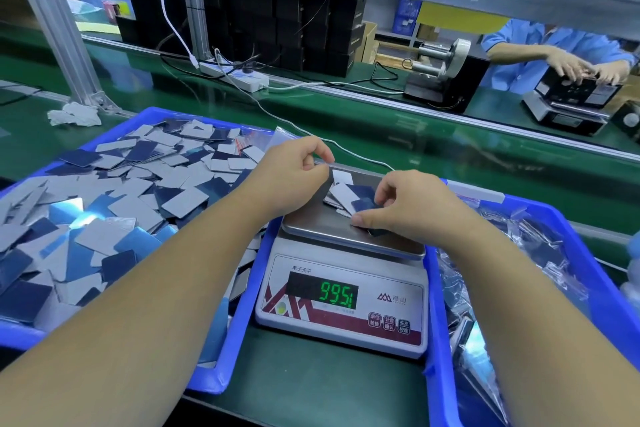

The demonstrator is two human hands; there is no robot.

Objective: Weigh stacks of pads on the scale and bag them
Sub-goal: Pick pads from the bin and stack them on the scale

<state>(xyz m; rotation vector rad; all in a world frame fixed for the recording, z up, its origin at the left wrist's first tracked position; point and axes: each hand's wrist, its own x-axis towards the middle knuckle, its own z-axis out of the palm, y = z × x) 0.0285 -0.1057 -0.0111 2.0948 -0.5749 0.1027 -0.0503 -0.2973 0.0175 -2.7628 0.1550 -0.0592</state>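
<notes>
A small pile of pads (349,196) is seen on the pan of the scale (343,291), pinched at its 4 o'clock edge by the right hand (405,208), while the left hand (294,173), fingers curled at 10 o'clock, pinches something unclear, loose pads filling the blue bin (221,371) at 9 o'clock.

A white power strip (239,75) lies on the green surface (346,121) toward its far edge, with a white cable (166,10) hanging down to it. Behind it stands a wall of stacked black boxes (277,10). A crumpled white cloth (74,114) sits by the foot of a metal post (55,21) at the far left. At the far right, a tape dispenser (443,69) stands near another worker in blue (554,52).
</notes>
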